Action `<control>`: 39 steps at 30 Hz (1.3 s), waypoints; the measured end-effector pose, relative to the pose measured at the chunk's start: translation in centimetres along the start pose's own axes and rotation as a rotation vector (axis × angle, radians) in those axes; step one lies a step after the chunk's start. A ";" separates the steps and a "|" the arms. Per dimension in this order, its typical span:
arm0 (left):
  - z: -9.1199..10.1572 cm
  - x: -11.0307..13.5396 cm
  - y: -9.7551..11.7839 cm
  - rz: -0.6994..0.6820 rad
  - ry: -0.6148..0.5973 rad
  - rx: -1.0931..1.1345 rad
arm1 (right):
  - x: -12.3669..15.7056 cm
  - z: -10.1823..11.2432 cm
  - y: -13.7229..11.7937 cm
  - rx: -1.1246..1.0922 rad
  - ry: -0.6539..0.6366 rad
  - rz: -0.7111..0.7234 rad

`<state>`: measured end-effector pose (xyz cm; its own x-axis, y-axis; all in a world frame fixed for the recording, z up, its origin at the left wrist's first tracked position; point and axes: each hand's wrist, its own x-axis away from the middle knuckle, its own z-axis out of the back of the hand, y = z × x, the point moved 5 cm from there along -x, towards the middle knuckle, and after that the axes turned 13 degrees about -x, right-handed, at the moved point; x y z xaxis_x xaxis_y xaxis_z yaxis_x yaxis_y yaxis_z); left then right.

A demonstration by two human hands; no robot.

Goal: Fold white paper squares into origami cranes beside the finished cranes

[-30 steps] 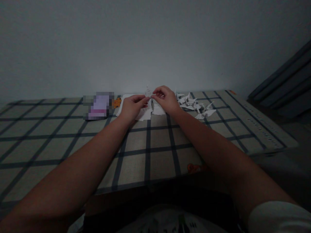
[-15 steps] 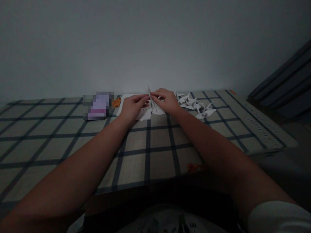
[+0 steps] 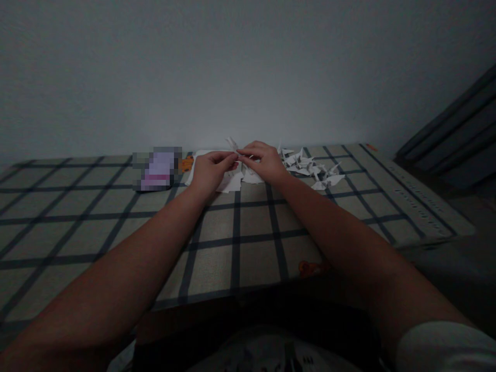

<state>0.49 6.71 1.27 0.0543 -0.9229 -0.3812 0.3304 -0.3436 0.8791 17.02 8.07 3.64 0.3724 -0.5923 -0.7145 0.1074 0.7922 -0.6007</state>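
Between my fingertips is a small piece of folded white paper point(image 3: 231, 143), its narrow tip sticking up toward the wall. My left hand point(image 3: 211, 168) pinches it from the left, thumb and fingers pressed together. From the other side my right hand point(image 3: 267, 159) grips it the same way, and the two hands' fingertips nearly meet. White paper sheets point(image 3: 231, 183) lie on the table beneath both hands, partly covered by them. Just right of my right hand is a heap of folded paper cranes point(image 3: 304, 163).
A checked tablecloth point(image 3: 209, 222) covers the table, which stands against a pale wall point(image 3: 248, 67). Left of my hands lies a blurred purple phone-like object point(image 3: 158, 168), beside an orange print point(image 3: 186, 164). Dark hanging folds point(image 3: 453, 129) are at the far right.
The folded paper's upright tip has tilted to the left, and less of the paper shows below my fingers. My right fingertips have shifted slightly left; my arms stay almost still.
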 end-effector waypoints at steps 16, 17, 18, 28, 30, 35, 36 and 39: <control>0.0 0.3 0.3 -0.006 0.002 0.062 | 0.0 0.0 -0.4 0.004 0.023 0.008; 0.0 0.2 0.3 0.001 0.004 0.065 | 0.0 0.0 -0.4 0.004 0.022 0.003; 0.0 0.2 0.3 0.009 0.006 0.069 | 0.0 0.0 -0.4 0.005 0.021 -0.003; -0.2 0.2 0.3 0.006 0.016 0.105 | -0.1 -0.1 -0.4 -0.010 0.026 -0.015; -0.2 0.1 0.2 -0.018 0.012 0.120 | -0.1 0.0 -0.4 -0.007 0.036 -0.017; 0.0 0.0 0.1 -0.045 0.058 0.064 | 0.0 -0.1 -0.3 -0.024 0.102 -0.033; 0.1 0.0 0.2 -0.042 0.069 0.036 | 0.0 -0.1 -0.2 -0.025 0.119 -0.047; 0.3 0.0 0.4 -0.042 0.085 -0.057 | 0.0 -0.3 0.0 -0.047 0.128 -0.116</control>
<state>0.30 6.53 1.70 0.1181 -0.8890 -0.4425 0.3873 -0.3691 0.8448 16.77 8.01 3.51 0.2396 -0.6956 -0.6773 0.0985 0.7114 -0.6958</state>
